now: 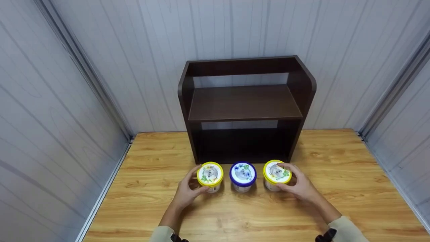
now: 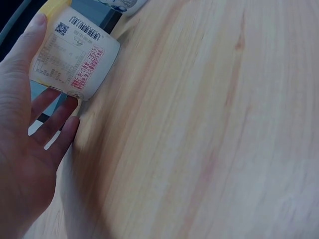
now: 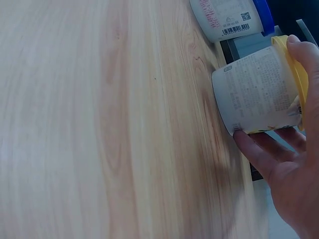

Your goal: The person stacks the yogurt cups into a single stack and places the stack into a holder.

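Three lidded plastic tubs stand in a row on the wooden table, close in front of a dark brown shelf. My left hand [image 1: 187, 190] holds the left yellow-lidded tub [image 1: 210, 173], thumb on the near side of the lid and fingers round its far left side. The right yellow-lidded tub [image 1: 277, 172] is gripped by my right hand [image 1: 300, 184], whose thumb and fingers span its lid. Between them stands a blue-lidded tub [image 1: 243, 174], touched by neither hand. Printed labels show on the white tub wall [image 2: 72, 55] in the left wrist view and the tub wall [image 3: 256, 89] in the right.
Behind the tubs rises the two-tier brown shelf [image 1: 245, 102], its back near the panelled wall [image 1: 161, 67]. The wooden table [image 1: 242, 218] stretches to both sides, with side walls at left and right.
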`<state>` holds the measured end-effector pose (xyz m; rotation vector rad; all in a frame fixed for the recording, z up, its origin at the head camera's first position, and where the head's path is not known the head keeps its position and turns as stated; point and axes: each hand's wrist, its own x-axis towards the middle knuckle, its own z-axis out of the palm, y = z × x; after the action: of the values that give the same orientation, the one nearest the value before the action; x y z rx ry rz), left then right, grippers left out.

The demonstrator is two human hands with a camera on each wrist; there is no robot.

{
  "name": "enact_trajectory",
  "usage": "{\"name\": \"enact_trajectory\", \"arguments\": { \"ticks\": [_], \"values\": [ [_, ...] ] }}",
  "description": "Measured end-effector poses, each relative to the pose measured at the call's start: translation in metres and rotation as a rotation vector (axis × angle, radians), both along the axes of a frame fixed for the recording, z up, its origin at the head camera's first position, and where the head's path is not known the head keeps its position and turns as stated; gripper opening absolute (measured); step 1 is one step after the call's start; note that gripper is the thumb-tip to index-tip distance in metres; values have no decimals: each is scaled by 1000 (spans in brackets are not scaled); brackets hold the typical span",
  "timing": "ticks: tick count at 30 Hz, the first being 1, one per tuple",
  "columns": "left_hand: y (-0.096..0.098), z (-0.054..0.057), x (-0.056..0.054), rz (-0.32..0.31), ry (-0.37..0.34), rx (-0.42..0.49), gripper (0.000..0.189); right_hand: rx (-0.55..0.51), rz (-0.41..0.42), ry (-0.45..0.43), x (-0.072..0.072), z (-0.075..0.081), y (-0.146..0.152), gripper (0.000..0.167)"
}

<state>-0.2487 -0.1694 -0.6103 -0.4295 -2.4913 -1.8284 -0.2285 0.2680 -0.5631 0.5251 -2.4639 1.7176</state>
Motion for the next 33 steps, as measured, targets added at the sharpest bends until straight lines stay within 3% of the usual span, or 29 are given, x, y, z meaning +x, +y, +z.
{"name": "enact_trajectory", "arguments": {
  "ticks": [7,11,22,25,31,33],
  "values": [
    [1,-2,-1,-1,2,30,85,39,-39,47,-9,-25,8,71],
    [1,-3,-1,-5,3,74,85,71,-53,55,-12,-29,11,69],
    [-1,-5,-3,-31,-1,69,86,104,-45,84,-22,-9,9,69],
    [1,-2,-1,-24,-6,79,86,83,-38,84,-19,8,2,70],
    [0,0,-2,-21,-9,59,85,69,-32,95,-22,25,-5,69],
    [-1,-3,-4,-22,-5,58,84,57,-29,85,-21,33,-8,68]
  ]
}}
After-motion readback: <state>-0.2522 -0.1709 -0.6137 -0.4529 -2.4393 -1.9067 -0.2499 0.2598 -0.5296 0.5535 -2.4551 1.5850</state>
